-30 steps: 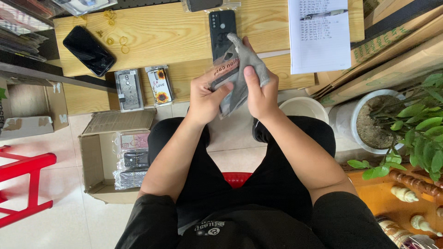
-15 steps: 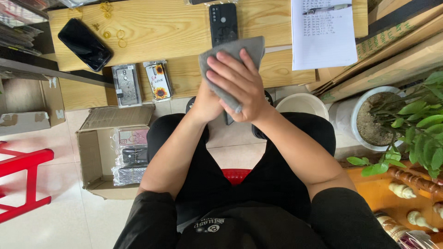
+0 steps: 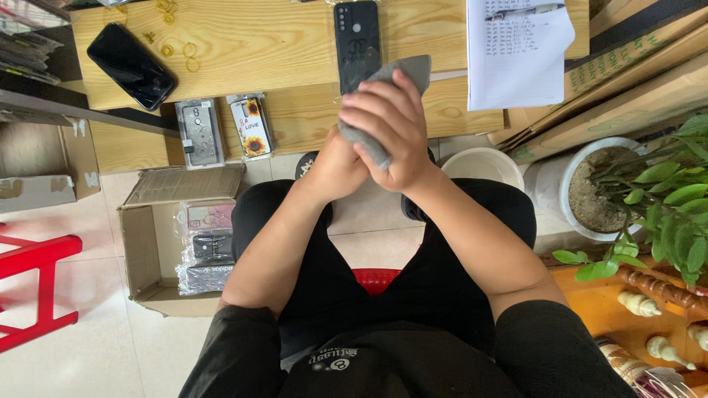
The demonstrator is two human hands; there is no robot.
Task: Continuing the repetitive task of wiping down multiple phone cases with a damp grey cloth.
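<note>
Two hands, one grey cloth

Both hands meet over the lap, at the wooden bench's [image 3: 265, 44] edge. Right hand [image 3: 391, 121] lies fingers-down across the grey cloth [image 3: 402, 74], pressing it; left hand [image 3: 332, 166] is cupped beneath, gripping from under. Dark phone [image 3: 357, 40] lies just beyond.

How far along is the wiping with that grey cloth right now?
Done: one black phone lies bare on the wooden table, and another dark phone lies face down. In hand: the right hand presses the grey cloth over something the left hand cups; what it is stays hidden. Left: two packaged phone cases on the table and more in the cardboard box look untouched.
</note>
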